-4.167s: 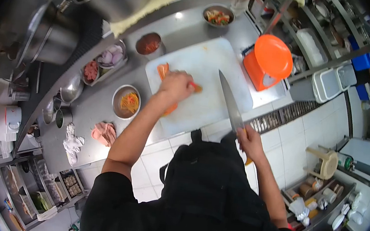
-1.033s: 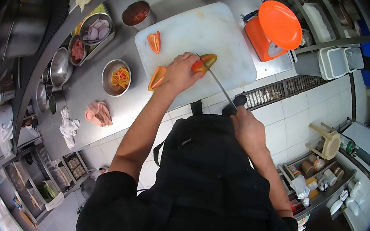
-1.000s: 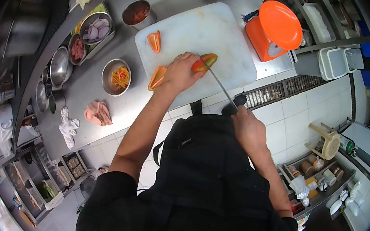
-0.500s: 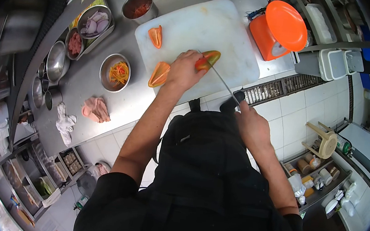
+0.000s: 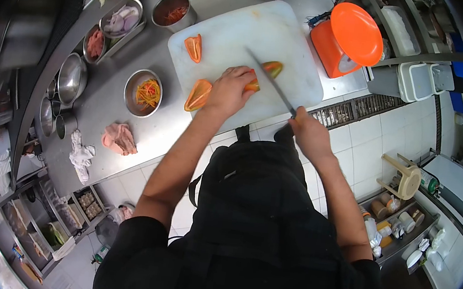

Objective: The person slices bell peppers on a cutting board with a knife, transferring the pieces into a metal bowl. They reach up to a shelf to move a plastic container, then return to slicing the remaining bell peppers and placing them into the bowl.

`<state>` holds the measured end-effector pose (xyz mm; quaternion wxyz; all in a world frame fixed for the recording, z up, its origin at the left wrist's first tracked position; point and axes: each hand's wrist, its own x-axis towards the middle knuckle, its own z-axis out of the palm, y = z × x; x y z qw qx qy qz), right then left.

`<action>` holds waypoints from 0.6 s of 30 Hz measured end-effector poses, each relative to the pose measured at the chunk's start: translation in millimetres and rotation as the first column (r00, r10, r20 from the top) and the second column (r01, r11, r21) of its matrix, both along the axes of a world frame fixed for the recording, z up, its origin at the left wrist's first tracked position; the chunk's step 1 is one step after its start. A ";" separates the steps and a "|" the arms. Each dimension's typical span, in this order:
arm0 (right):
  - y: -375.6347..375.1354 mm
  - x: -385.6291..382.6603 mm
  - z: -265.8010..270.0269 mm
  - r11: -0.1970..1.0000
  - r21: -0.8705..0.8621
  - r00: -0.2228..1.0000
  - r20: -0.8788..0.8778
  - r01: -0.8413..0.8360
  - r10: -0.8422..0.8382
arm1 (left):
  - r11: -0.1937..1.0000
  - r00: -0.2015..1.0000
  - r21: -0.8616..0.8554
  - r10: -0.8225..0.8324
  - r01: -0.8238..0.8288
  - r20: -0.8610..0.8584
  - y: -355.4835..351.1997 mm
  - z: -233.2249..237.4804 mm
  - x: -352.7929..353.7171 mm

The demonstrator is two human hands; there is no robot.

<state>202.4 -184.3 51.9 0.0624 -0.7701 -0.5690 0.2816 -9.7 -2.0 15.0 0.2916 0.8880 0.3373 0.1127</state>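
Observation:
My left hand (image 5: 229, 92) is closed on a piece of red-orange bell pepper (image 5: 254, 84) on the white cutting board (image 5: 297, 46). The fist of my right hand (image 5: 311, 135) is wrapped round the handle of a long knife (image 5: 277, 88). Its blade slants over the board between the held piece and a green-orange pepper piece (image 5: 273, 67). Left of my left hand lie two more pepper pieces, a nearer one (image 5: 197, 95) and a farther one (image 5: 193, 47), hollow sides showing. My left fingertips are partly hidden.
A steel bowl (image 5: 142, 109) of orange and yellow strips stands left of the board, beside a crumpled pink cloth (image 5: 119, 138). A steel pot (image 5: 185, 21) holds red strips. An orange scale (image 5: 327, 50) stands at the board's right. A floor drain (image 5: 364, 107) runs past the counter edge.
The pepper has been cut apart: one piece stays under my left hand, the other lies beyond the blade. My right hand has moved up and left, and the knife reaches farther across the board.

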 end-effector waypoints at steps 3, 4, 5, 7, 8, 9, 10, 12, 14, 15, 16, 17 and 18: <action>-13.4 15.5 10.6 0.995 -0.041 0.995 -0.013 0.095 -0.095 | 0.957 0.961 0.094 -0.277 0.275 0.006 21.4 -2.7 -14.2; -16.0 16.6 14.9 0.994 -0.054 0.995 -0.009 0.099 -0.100 | 0.941 0.949 0.126 -0.314 0.313 -0.013 25.4 0.1 -18.2; -19.6 17.1 17.9 0.992 -0.067 0.994 -0.007 0.107 -0.108 | 0.922 0.935 0.156 -0.354 0.355 -0.035 27.5 6.5 -18.2; -30.1 14.6 21.1 0.990 -0.071 0.992 -0.022 0.119 -0.121 | 0.958 0.963 0.095 -0.269 0.270 -0.025 22.7 18.3 -17.1; -34.1 11.4 22.1 0.991 -0.058 0.992 -0.037 0.118 -0.120 | 0.972 0.974 0.064 -0.224 0.225 -0.023 19.6 21.6 -16.4; -38.2 7.8 23.0 0.992 -0.047 0.992 -0.053 0.116 -0.119 | 0.985 0.985 0.028 -0.172 0.173 -0.031 15.2 21.3 -14.4; -42.8 4.5 23.7 0.993 -0.038 0.991 -0.066 0.110 -0.113 | 0.993 0.992 -0.009 -0.118 0.118 -0.040 9.4 19.2 -10.9; -50.5 -2.8 26.8 0.995 -0.020 0.991 -0.091 0.097 -0.098 | 0.997 0.995 -0.050 -0.054 0.050 -0.080 3.3 14.5 -5.1; -55.9 -4.5 30.3 0.996 -0.044 0.994 -0.064 0.080 -0.083 | 0.998 0.990 -0.057 -0.032 0.025 -0.138 0.8 13.2 -0.5; -59.6 -3.9 28.9 0.997 -0.035 0.996 -0.053 0.074 -0.076 | 0.998 0.986 -0.057 -0.029 0.019 -0.163 -1.9 14.3 0.2; -60.5 -2.7 27.5 0.998 -0.021 0.997 -0.039 0.066 -0.067 | 0.999 0.982 -0.052 -0.022 0.013 -0.185 -2.2 15.7 2.4; -60.2 -1.6 30.2 0.998 -0.033 0.998 -0.030 0.055 -0.056 | 0.999 0.978 -0.048 -0.016 0.006 -0.207 -2.6 19.4 4.5; -59.9 0.2 36.7 0.998 -0.048 0.999 -0.022 0.045 -0.046 | 0.999 0.970 -0.048 -0.024 0.013 -0.243 -2.6 22.4 6.0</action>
